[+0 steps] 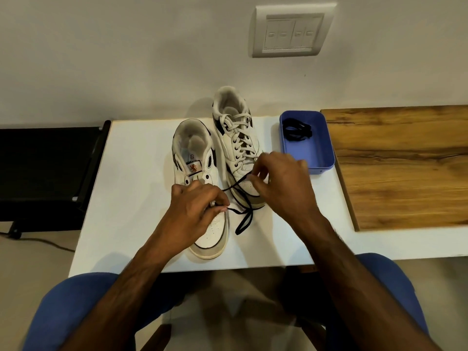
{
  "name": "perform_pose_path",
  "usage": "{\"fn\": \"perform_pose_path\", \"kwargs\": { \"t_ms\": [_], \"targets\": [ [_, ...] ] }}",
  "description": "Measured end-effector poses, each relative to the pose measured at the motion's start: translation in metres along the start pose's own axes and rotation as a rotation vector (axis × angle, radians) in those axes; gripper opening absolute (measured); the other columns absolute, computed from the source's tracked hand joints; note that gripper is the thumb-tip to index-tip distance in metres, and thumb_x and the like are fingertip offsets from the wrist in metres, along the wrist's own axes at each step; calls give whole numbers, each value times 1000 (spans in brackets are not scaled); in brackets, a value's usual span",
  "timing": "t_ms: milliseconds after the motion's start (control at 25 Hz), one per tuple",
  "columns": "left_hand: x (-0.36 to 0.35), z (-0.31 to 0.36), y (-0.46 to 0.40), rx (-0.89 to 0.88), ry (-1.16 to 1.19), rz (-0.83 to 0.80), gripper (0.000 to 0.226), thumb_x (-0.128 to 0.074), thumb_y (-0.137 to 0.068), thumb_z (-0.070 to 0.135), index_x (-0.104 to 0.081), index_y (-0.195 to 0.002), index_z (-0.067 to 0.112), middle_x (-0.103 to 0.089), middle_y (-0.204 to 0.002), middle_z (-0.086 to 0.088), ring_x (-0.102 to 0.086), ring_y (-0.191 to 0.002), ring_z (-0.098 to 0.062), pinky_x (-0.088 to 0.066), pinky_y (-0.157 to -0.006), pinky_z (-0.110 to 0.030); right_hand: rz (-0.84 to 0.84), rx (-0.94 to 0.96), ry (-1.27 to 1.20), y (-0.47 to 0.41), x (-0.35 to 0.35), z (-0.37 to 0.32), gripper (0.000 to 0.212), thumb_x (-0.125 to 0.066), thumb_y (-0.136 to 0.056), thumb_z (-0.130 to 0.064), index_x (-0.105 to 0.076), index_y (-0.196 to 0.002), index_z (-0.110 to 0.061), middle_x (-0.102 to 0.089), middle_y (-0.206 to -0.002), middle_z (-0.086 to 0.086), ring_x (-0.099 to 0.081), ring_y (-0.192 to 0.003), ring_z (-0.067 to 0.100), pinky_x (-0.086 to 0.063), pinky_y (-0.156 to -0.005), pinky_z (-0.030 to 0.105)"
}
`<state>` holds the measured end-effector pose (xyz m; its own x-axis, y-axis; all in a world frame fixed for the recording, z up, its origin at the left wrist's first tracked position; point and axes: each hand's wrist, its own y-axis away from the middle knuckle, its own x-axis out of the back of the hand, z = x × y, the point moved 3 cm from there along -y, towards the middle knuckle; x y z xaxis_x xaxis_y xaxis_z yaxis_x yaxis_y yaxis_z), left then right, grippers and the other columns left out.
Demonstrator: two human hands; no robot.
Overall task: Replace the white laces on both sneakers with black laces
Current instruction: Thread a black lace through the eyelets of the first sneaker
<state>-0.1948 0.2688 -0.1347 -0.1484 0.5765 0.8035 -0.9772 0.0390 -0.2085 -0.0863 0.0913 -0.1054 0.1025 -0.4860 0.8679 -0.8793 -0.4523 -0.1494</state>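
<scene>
— Where are your hands just now?

— Both over the white table (131, 173); my left hand (195, 209) lies on the toe half of the near sneaker (200, 196), fingers curled, and thumb and forefinger pinch the black lace (243, 211) right at the lower eyelets; my right hand (281, 183) is raised a little over the toe of the far sneaker (236, 143), and its fingertips pinch the same lace farther along.

— So the lace runs between them?

— Yes; from my left pinch it goes up and right to my right fingers, and loose strands cross on the table between the two shoes, with one end lying just beside the near shoe's toe.

— And the white laces?

— The near sneaker shows bare eyelets and an uncovered tongue above my hand; whether the black lace has passed through a hole I cannot tell, since my fingers hide it; the far sneaker has its white lace (238, 130) criss-crossed up the front.

— The other black lace?

— A spare black lace (297, 131) is coiled in the far end of the blue tray (326, 153), which stands to the right of the far sneaker, beside the wooden board (405, 160); on the wall above hangs a switch plate (292, 31).
</scene>
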Motion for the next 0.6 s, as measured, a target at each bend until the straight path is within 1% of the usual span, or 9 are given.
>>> {"fn": "perform_pose_path", "kwargs": {
  "t_ms": [40,120,200,320,360,400,480,520,600],
  "targets": [
    [0,0,0,2,10,6,7,-64,-92,28,-65,-98,31,-51,-90,41,-44,-96,13,-23,-86,-24,-91,33,-7,2,-6,-4,17,-71,-90,-41,-65,-97,-27,-63,-92,-11,-57,-92,14,-41,-92,41],
    [2,0,-1,3,33,24,10,-66,-91,27,-65,-99,34,-54,-94,40,-46,-97,13,-21,-90,-17,-187,83,47,5,-20,-7,21,-73,-88,-42,-67,-99,-25,-67,-92,-9,-60,-92,18,-43,-88,40],
    [5,1,0,22,66,38,17,-67,-90,29,-61,-100,41,-60,-95,31,-51,-97,7,-22,-91,-17,-175,133,111,5,-28,-9,16,-70,-90,-35,-68,-101,-23,-68,-96,-4,-60,-94,24,-42,-84,39],
    [10,2,-1,98,174,31,19,-67,-89,33,-59,-101,46,-65,-92,16,-57,-90,-9,-27,-93,-24,-166,202,165,3,-30,-8,7,-67,-90,-25,-72,-95,-22,-65,-93,-3,-60,-90,25,-41,-76,35],
    [11,1,-1,118,211,31,18,-67,-90,34,-59,-101,46,-64,-93,15,-58,-88,-12,-29,-93,-26,-208,200,85,2,-28,-6,5,-68,-88,-22,-72,-92,-21,-65,-91,-4,-62,-89,23,-42,-75,34],
    [13,1,-1,129,238,38,16,-66,-92,34,-60,-101,45,-65,-93,14,-59,-87,-13,-32,-93,-31,-300,157,-72,2,-25,-4,4,-70,-86,-19,-72,-90,-20,-67,-88,-4,-64,-86,21,-48,-74,35],
    [17,-1,-2,125,249,95,12,-62,-96,30,-62,-105,37,-63,-95,14,-61,-86,-13,-42,-89,-42,-606,23,-540,2,-14,0,7,-74,-87,-10,-70,-91,-12,-73,-86,3,-69,-81,22,-58,-78,42],
    [19,-4,-2,128,234,144,12,-60,-97,26,-63,-107,32,-61,-99,15,-61,-86,-11,-46,-85,-46,-769,0,-749,4,-8,-1,8,-73,-88,-5,-68,-94,-7,-74,-85,10,-70,-78,26,-59,-77,43],
    [24,-13,-2,193,179,248,18,-57,-98,21,-64,-114,23,-53,-107,14,-58,-89,-6,-50,-84,-51,-1044,74,-1068,12,3,-12,10,-67,-90,4,-65,-96,-4,-71,-81,15,-66,-70,27,-56,-68,37]
  ]
}}
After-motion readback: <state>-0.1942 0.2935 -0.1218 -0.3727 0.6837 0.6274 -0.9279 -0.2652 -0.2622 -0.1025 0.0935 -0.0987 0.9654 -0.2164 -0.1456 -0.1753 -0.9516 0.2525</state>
